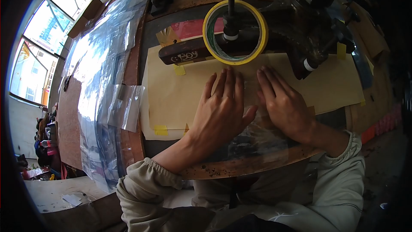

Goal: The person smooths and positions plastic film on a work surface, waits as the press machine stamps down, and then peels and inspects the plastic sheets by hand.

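Note:
My left hand (224,105) lies flat with fingers stretched out on a sheet of tan paper (171,99). To its right, my right hand (283,105) also rests flat, fingertips pointing away from me. A clear plastic piece (257,139) shows between and below my hands, reaching toward the table's front edge; how far it runs under the fingers is hidden. Just beyond my fingertips is a dark bar (184,54) with white hand lettering. A roll of yellow tape (263,28) hangs around a knobbed post above it.
Stacked clear plastic bags (103,86) cover the board on the left. Yellow tape pieces (161,130) hold the paper's edges. A dark machine arm (300,38) reaches across the back right. Behind the bar lies a red piece (195,29). The wooden edge (231,169) is nearest me.

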`<state>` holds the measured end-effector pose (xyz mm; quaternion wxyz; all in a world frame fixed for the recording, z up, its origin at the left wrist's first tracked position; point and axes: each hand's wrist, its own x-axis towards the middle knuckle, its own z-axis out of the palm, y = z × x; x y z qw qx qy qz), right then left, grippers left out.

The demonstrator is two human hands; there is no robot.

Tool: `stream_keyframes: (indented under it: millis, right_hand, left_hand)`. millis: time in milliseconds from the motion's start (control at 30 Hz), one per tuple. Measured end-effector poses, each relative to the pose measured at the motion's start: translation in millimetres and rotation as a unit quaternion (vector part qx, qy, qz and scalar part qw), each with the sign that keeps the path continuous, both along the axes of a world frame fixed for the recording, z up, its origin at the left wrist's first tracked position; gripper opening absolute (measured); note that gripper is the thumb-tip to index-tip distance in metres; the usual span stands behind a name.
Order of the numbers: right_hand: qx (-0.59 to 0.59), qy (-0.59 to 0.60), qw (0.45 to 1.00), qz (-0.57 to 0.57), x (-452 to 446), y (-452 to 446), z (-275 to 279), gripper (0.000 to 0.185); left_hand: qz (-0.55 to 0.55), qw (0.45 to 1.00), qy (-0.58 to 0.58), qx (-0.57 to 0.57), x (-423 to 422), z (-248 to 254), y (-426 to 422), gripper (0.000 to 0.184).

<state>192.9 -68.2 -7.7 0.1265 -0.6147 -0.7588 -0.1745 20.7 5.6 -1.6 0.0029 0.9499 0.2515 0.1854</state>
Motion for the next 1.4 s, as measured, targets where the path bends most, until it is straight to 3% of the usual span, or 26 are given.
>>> stream_keyframes:
  millis: [1400]
  right_hand:
    - [-0.004,0.016,1.000,0.012,3.8,3.5,3.2,0.036]
  left_hand:
    - [0.019,0.999,0.021,0.036,2.7,2.5,-2.0,0.066]
